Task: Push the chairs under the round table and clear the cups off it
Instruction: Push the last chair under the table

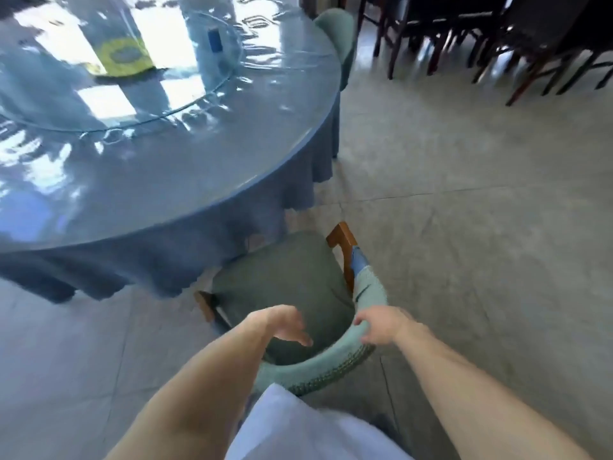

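Observation:
A green upholstered chair [285,283] with wooden arms stands in front of me, its seat front just under the edge of the round table [205,180], which wears a blue cloth and a shiny clear cover. My right hand [381,328] grips the right side of the chair's curved backrest. Over the left part of the backrest hovers my left hand [285,323], fingers apart and holding nothing. On the glass turntable stands a small blue cup-like object [215,39], blurred. A second green chair [341,38] is tucked in at the table's far right.
A yellow-green packet [124,58] lies on the turntable. Dark wooden chairs [497,38] crowd the upper right. Grey tiled floor [464,194] stretches to the right of the table. My white garment shows at the bottom.

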The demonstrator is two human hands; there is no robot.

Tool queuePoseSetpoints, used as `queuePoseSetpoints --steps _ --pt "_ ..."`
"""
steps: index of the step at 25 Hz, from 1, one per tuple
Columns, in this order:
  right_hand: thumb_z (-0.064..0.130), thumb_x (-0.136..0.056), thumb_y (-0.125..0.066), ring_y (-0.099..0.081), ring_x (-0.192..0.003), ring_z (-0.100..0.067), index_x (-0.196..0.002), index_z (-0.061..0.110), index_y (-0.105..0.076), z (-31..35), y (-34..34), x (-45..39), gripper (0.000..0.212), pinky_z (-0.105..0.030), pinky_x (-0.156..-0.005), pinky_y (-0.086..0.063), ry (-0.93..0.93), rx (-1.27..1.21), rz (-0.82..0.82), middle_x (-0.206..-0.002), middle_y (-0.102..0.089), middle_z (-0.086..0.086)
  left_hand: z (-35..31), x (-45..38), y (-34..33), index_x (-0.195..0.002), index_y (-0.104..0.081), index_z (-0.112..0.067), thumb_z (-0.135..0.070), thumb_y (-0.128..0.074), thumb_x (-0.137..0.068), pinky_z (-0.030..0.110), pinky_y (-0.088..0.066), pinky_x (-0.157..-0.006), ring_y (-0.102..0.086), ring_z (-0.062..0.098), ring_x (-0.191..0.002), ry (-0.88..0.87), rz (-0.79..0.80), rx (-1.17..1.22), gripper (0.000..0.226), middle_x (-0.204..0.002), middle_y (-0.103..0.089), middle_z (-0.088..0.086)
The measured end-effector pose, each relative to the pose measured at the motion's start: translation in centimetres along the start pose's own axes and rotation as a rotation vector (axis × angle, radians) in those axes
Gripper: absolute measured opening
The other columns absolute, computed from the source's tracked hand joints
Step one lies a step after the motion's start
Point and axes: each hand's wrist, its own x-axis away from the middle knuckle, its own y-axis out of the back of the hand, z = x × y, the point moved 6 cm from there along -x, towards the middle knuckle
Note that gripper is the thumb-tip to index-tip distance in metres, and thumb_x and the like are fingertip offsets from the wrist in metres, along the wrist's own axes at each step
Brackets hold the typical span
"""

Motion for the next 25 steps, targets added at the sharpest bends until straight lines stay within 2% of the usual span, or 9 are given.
queuePoseSetpoints --steps 3,7,10,13,15,18,22,25 --pt "0.045 -0.082 -0.063 -0.053 -0.127 -0.023 -0.132 0.036 -0.055 -0.8 -1.2 0.2 0.052 -0.039 -0.103 -0.046 0.142 0.136 0.02 -0.137 -0.058 0.0 -2.1 1.8 -4.1 -0.125 -0.064 -0.017 -0.06 -0.058 -0.086 0.037 -0.049 -0.097 -0.059 0.026 -0.114 0.055 0.0 0.124 0.059 -0.126 -0.064 0.004" --pt "0.047 -0.087 -0.058 -0.052 -0.125 -0.023 -0.132 0.035 -0.053 -1.1 -1.7 0.7 0.047 -0.04 -0.099 -0.044 0.275 0.273 -0.071 -0.132 -0.055 0.001 -3.0 4.0 -8.2 -0.118 -0.064 -0.022 -0.07 -0.056 -0.081 0.032 -0.05 -0.085 -0.061 0.025 -0.105 0.175 -0.151 0.342 0.061 -0.115 -0.067 0.002" --pt "0.046 -0.087 -0.057 -0.049 -0.124 -0.024 -0.132 0.033 -0.05 -0.6 -2.9 0.3 0.047 -0.042 -0.101 -0.041 0.335 0.335 -0.11 -0.129 -0.054 0.001 -3.0 4.9 -9.6 -0.122 -0.062 -0.027 -0.076 -0.052 -0.079 0.035 -0.048 -0.088 -0.059 0.023 -0.108 0.254 -0.298 0.404 0.066 -0.116 -0.062 0.001" --pt "0.042 -0.087 -0.058 -0.047 -0.123 -0.025 -0.132 0.032 -0.048 0.0 -4.2 -0.4 0.047 -0.045 -0.103 -0.038 0.37 0.372 -0.103 -0.129 -0.053 0.0 -4.0 4.8 -10.7 -0.127 -0.057 -0.031 -0.082 -0.051 -0.073 0.039 -0.04 -0.099 -0.056 0.021 -0.113 0.28 -0.379 0.362 0.075 -0.119 -0.059 -0.001" --pt "0.04 -0.088 -0.059 -0.046 -0.124 -0.026 -0.133 0.032 -0.046 0.3 -4.7 -0.8 0.048 -0.045 -0.104 -0.036 0.389 0.405 -0.102 -0.13 -0.052 0.0 -4.9 4.2 -11.0 -0.131 -0.051 -0.034 -0.077 -0.054 -0.072 0.049 -0.031 -0.105 -0.053 0.021 -0.117 0.293 -0.398 0.279 0.073 -0.123 -0.057 -0.003" --pt "0.033 -0.09 -0.058 -0.048 -0.121 -0.026 -0.134 0.034 -0.044 0.5 -4.6 -1.5 0.047 -0.046 -0.099 -0.038 0.414 0.433 -0.088 -0.128 -0.052 0.0 -5.6 3.1 -11.0 -0.137 -0.041 -0.036 -0.054 -0.059 -0.081 0.059 -0.026 -0.105 -0.051 0.025 -0.12 0.304 -0.392 0.215 0.061 -0.128 -0.054 -0.001" --pt "0.024 -0.091 -0.055 -0.054 -0.111 -0.029 -0.133 0.038 -0.037 1.2 -4.4 -2.7 0.048 -0.049 -0.086 -0.047 0.491 0.527 -0.005 -0.12 -0.054 -0.001 -5.0 2.5 -10.5 -0.132 -0.048 -0.036 -0.045 -0.059 -0.085 0.059 -0.036 -0.097 -0.052 0.028 -0.113 0.28 -0.336 0.157 0.049 -0.121 -0.053 0.001" --pt "0.022 -0.091 -0.054 -0.058 -0.109 -0.03 -0.134 0.041 -0.035 1.8 -3.4 -4.0 0.051 -0.05 -0.085 -0.048 0.508 0.535 0.021 -0.118 -0.055 0.0 -4.1 1.9 -9.3 -0.133 -0.046 -0.036 -0.044 -0.06 -0.086 0.059 -0.04 -0.093 -0.051 0.027 -0.111 0.271 -0.326 0.147 0.049 -0.12 -0.052 0.001"
